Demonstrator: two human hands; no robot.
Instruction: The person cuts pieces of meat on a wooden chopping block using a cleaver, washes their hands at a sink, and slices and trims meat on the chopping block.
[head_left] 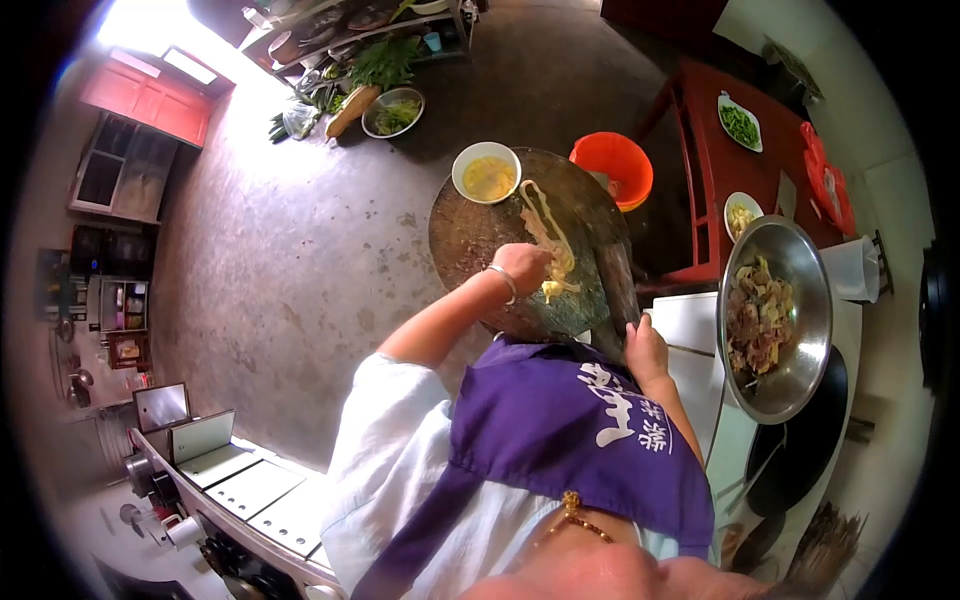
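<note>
My left hand (pixel 524 269), with a silver bangle at the wrist, is closed on pale, stringy food (pixel 545 228) lying on a round wooden chopping block (pixel 465 235). My right hand (pixel 646 350) grips the handle end of a broad dark cleaver (pixel 619 285), whose blade lies along the right side of the block. At the block's far edge stands a white bowl (pixel 487 173) with yellowish liquid in it. A small yellow piece (pixel 551 289) sits just below my left hand.
Beyond the block is an orange-red bucket (pixel 612 165). A steel basin (pixel 776 320) of chopped meat stands at the right, near a small bowl (pixel 741 215). A red table (pixel 700 150) holds a plate of greens (pixel 740 124). Vegetables (pixel 385 65) lie by the shelf.
</note>
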